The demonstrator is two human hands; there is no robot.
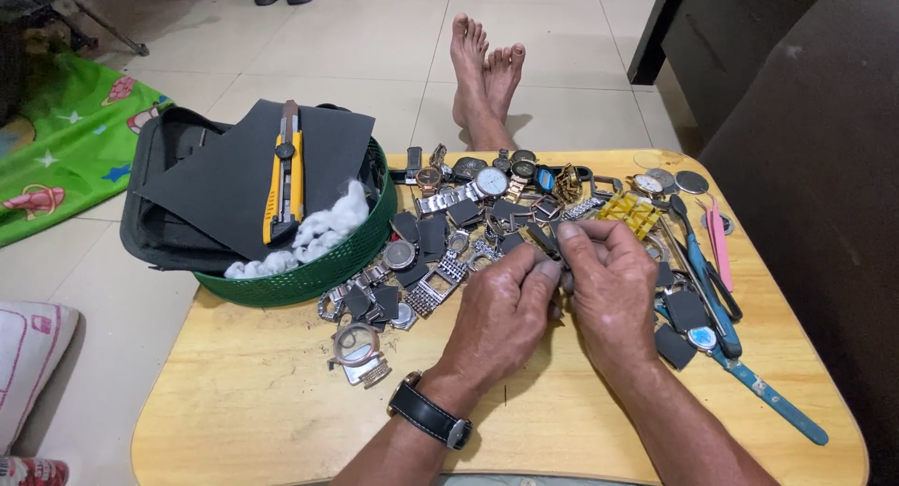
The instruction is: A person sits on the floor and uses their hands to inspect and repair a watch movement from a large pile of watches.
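Two hands meet over the yellow wooden bench [234, 402], just at 6 o'clock of the watch pile [468, 214]. The left hand [501, 317] and right hand [613, 294] pinch a small dark watch part [546, 240] together at its ends. It looks light, stiff, slippery and easy to drop.
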